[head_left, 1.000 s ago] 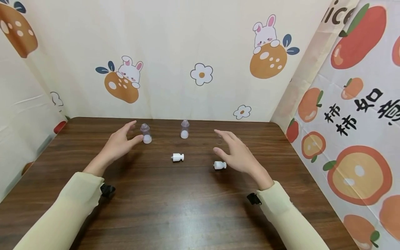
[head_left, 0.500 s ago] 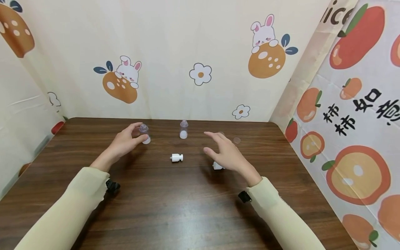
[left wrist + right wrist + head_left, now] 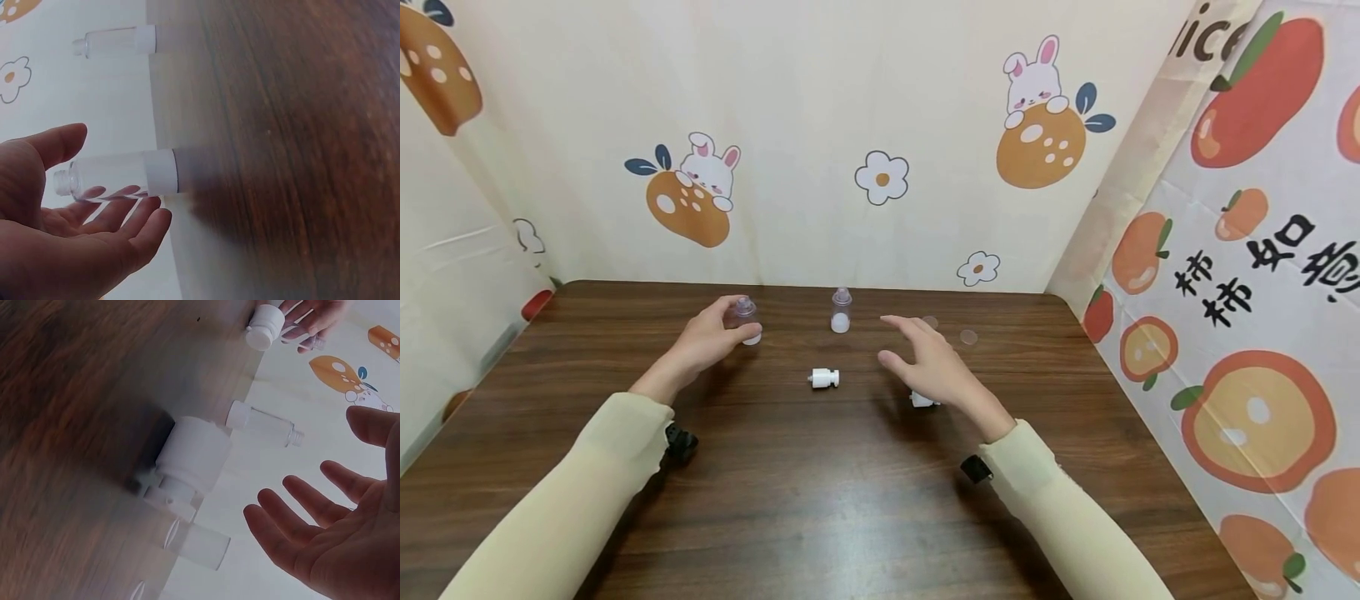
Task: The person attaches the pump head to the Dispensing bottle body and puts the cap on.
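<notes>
My left hand (image 3: 706, 337) curves around a small clear bottle (image 3: 747, 312) with a white base, standing upright at the back left. In the left wrist view the thumb is apart from this bottle (image 3: 112, 176), and the fingers lie behind it; whether they touch it I cannot tell. My right hand (image 3: 928, 362) hovers over the table with spread fingers and holds nothing. Partly covered by it in the head view lies a white pump top (image 3: 922, 400), which shows whole on its side in the right wrist view (image 3: 194, 453).
A second clear bottle (image 3: 841, 312) stands at the back middle. Another white pump top (image 3: 824, 378) lies in front of it. Two clear caps (image 3: 968, 337) stand behind my right hand. Printed curtains rise behind the brown table (image 3: 820, 500) and along its sides.
My left hand has moved right until its fingers and thumb are around the left bottle. The right hand has shifted left, partly over the nearer pump top. Bottles and pump tops stay put.
</notes>
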Tool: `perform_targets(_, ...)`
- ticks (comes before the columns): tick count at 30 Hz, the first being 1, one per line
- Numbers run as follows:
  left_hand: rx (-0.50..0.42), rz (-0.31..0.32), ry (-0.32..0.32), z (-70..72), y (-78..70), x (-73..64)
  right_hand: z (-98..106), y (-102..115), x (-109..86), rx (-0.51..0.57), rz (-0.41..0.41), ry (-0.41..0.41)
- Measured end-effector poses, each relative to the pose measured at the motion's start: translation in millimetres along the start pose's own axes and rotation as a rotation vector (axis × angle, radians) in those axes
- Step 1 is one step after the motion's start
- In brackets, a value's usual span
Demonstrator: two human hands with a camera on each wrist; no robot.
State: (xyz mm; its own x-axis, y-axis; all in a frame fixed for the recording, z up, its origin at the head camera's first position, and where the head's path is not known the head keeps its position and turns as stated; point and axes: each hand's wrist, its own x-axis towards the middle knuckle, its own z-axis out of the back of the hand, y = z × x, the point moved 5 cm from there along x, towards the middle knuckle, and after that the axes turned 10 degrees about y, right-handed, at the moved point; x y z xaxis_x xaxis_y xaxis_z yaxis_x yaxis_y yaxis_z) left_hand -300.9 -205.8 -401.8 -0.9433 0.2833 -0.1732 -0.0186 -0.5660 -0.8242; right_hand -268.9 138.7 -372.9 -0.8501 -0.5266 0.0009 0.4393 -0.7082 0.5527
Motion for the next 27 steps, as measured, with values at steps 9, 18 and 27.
perform_targets(9,-0.01,0.029,-0.002,-1.7,4.6,4.9,-6,3,4.0,0.001,0.007,0.006)
perform_targets(18,0.013,0.034,-0.001,-4.0,5.9,8.1,-7,9,7.4,0.008,0.033,0.005)
perform_targets(27,0.018,0.022,0.002,-6.7,1.6,2.2,-13,16,12.1,-0.009,0.058,0.019)
